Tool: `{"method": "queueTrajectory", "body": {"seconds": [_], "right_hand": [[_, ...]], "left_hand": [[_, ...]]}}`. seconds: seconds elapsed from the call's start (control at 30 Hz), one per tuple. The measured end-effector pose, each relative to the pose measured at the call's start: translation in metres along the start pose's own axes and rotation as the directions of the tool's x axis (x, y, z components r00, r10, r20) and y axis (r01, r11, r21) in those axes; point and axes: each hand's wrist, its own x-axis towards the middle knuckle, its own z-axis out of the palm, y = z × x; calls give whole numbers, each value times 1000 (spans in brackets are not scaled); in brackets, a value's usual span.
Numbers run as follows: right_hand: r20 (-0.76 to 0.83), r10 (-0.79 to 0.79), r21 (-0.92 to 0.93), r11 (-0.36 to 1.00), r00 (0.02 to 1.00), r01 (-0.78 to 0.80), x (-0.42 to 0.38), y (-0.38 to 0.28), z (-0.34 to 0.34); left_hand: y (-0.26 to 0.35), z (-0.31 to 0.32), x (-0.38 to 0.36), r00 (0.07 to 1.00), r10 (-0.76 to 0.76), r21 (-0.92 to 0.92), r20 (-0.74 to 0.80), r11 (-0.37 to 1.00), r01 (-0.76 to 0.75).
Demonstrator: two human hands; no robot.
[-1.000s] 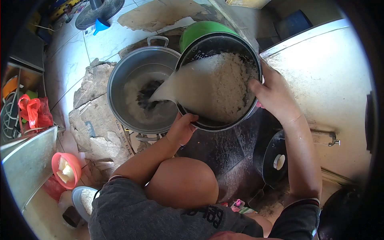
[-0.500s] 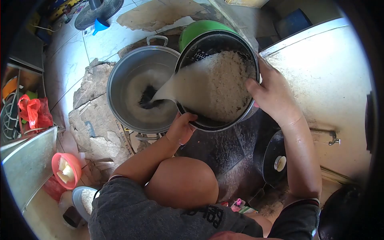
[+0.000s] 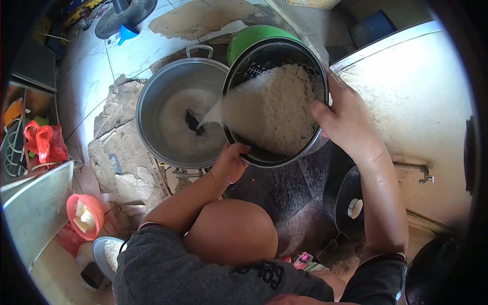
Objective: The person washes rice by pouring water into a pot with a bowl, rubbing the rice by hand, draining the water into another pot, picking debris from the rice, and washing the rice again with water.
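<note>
the round, dark-lined metal pot [image 3: 295, 55] is held tilted in both hands above and beside the wide grey metal pot [image 3: 152, 91], with cloudy whitish water [image 3: 244, 109] running over its low rim into the wider one. the left hand [image 3: 230, 161] pinches the lower edge, thumb over the rim and fingers curled underneath; the right hand [image 3: 345, 114] clamps the far side, thumb at the rim and fingers around the outer wall. the held pot is probably heavy, stiff-walled and slippery when wet, its weight shifting with the water and the loose pale rice grains [image 3: 292, 107] banked inside; opposite sides of the rim seem the soundest places to hold, clear of the stream. the grains look small and easily carried over the lip. a bright green rounded container [image 3: 262, 34] shows just behind. the wide pot sits low, with torn brown cardboard [image 3: 122, 127] beside it over white marbled floor tiles [image 3: 81, 66]; nearer the knee the dark floor [image 3: 274, 198] looks marked with pale streaks. a small metal tap [image 3: 427, 178] sticks out at the right, and a pink plastic bowl [image 3: 71, 218] with pale pieces lies at the left.
</note>
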Motion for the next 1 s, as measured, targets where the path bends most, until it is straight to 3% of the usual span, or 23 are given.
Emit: {"method": "queueTrajectory", "body": {"seconds": [0.13,0.43,0.53,0.77,0.87,0.97,1.0], "right_hand": [[-37,-50,-79,996,998,47,-2,1,1],[-48,-58,-94,994,997,53,-4,-5,0],[-70,-78,-96,993,994,71,-5,-4,1],[-67,-87,-129,989,994,78,-5,-1,3],[-51,-54,-126,991,997,47,-6,1,3],[-55,-35,-41,999,998,32,-13,14,3],[-38,22,53,998,999,-20,-17,24,5]], "left_hand": [[-1,0,1,999,-34,-44,-14,998,33],[-6,-8,3,1000,-6,32,23,999,5],[-4,-2,2,1000,-29,-35,-11,999,29],[-8,-15,5,998,-40,-8,46,999,41],[-7,-12,5,999,-39,0,24,999,39],[-4,-9,6,997,-19,54,-70,998,23],[0,-3,4,986,-10,100,-168,995,27]]}}
